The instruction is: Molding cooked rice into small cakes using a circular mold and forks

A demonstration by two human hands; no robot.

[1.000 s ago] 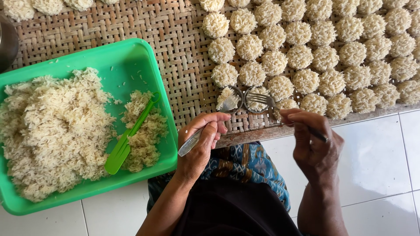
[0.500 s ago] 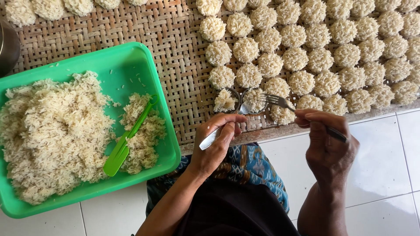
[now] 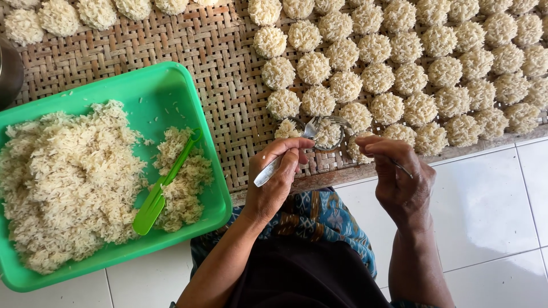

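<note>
Hands [image 3: 337, 177] grip metal utensils [image 3: 285, 157] over rice cakes [image 3: 399, 63]; green tray [image 3: 160, 94] beside.

Soft, even daylight fills the scene, bright without harsh glare. The white floor [image 3: 491, 199] shows only a mild sheen. Faint shadows sit under the hands and beside the rice cakes [image 3: 399, 68]. Focus is sharp throughout, with slight wide-angle bending near the edges.

I see a green plastic tray [image 3: 165, 85] heaped with cooked rice [image 3: 68, 177], a green paddle [image 3: 162, 185] lying in it, rows of rice cakes [image 3: 399, 63] on woven bamboo matting [image 3: 194, 40], white floor tiles [image 3: 491, 194].
</note>
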